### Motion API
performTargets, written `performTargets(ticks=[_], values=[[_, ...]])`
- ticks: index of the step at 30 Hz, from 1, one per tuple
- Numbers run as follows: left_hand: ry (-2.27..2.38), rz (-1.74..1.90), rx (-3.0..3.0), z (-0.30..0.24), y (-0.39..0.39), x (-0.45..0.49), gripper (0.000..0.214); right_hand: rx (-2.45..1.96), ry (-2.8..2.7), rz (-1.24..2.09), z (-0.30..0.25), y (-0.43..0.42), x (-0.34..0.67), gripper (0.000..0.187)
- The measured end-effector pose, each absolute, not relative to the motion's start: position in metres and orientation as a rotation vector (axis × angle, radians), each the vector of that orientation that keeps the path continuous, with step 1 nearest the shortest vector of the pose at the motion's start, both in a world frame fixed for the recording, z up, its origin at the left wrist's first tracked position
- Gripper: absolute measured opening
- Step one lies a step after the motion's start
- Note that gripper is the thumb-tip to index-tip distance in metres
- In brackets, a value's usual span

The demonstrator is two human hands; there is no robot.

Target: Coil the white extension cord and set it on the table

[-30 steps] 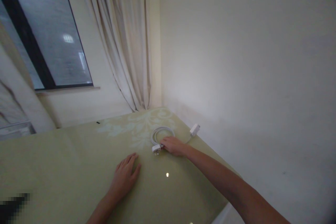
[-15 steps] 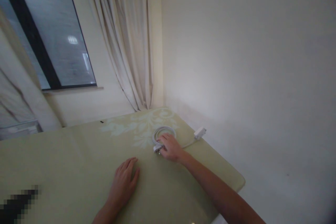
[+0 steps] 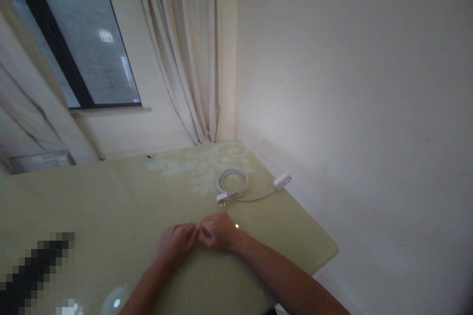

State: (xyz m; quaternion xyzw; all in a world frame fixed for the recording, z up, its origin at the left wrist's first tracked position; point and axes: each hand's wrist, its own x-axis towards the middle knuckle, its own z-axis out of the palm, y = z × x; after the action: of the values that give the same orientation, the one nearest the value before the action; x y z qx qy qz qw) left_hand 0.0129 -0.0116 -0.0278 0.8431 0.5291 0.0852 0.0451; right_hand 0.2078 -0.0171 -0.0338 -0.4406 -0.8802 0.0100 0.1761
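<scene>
My left hand [image 3: 178,242] is closed in a loose fist on the tabletop. Right beside it, my right hand [image 3: 216,231] is also curled into a fist, the knuckles of the two meeting or almost meeting. Nothing shows in either of them. Just beyond my right hand lies a white extension cord [image 3: 247,182], its cable wound into a round coil. Its plug [image 3: 222,199] rests at the coil's near edge with the pins toward me. From the coil a length of cable runs right to the white socket block [image 3: 282,181], which sits at the table's right edge.
The pale green glossy table [image 3: 121,206] carries a white floral pattern at its far corner. A small dark piece [image 3: 149,157] lies near the back edge. The wall [image 3: 351,108] borders the right side; a curtain [image 3: 192,59] hangs behind. A pixelated dark shape [image 3: 40,266] is at lower left.
My right hand has let go of the extension cord and come back toward me, beside my left. My left hand has gone from spread fingers to a fist. The cord stays on the table.
</scene>
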Motion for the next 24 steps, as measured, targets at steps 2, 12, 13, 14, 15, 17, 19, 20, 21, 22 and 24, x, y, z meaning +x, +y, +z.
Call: performTargets(ticks=[2, 12, 13, 14, 15, 17, 19, 20, 21, 22, 24], values=[[1.636, 0.22, 2.55, -0.025, -0.011, 0.014, 0.04, -1.272, -2.484, 0.047, -0.033, -0.016, 0.207, 0.023], [1.702, 0.205, 2.491, -0.02, -0.012, 0.017, 0.053, -1.281, -2.459, 0.074, -0.023, -0.019, 0.204, 0.023], [1.714, 0.203, 2.485, -0.02, -0.012, 0.016, 0.053, -1.272, -2.465, 0.072, -0.023, -0.019, 0.203, 0.022], [1.728, 0.205, 2.477, -0.021, -0.012, 0.015, 0.053, -1.265, -2.472, 0.07, -0.023, -0.019, 0.203, 0.021], [1.745, 0.218, 2.468, -0.022, -0.012, 0.015, 0.054, -1.258, -2.484, 0.073, -0.023, -0.019, 0.202, 0.02], [1.773, 0.266, 2.444, -0.025, -0.011, 0.012, 0.055, -1.241, -2.506, 0.093, -0.025, -0.017, 0.201, 0.019], [1.783, 0.315, 2.424, -0.029, -0.01, 0.01, 0.057, -1.224, -2.522, 0.12, -0.028, -0.016, 0.199, 0.019], [1.787, 0.334, 2.42, -0.03, -0.01, 0.008, 0.058, -1.22, -2.523, 0.132, -0.029, -0.015, 0.199, 0.019], [1.79, 0.347, 2.419, -0.031, -0.011, 0.007, 0.058, -1.221, -2.52, 0.144, -0.03, -0.015, 0.199, 0.02], [1.791, 0.354, 2.421, -0.032, -0.011, 0.007, 0.058, -1.224, -2.515, 0.157, -0.031, -0.015, 0.198, 0.02], [1.8, 0.367, 2.424, -0.032, -0.012, 0.005, 0.058, -1.227, -2.502, 0.189, -0.032, -0.016, 0.198, 0.022]])
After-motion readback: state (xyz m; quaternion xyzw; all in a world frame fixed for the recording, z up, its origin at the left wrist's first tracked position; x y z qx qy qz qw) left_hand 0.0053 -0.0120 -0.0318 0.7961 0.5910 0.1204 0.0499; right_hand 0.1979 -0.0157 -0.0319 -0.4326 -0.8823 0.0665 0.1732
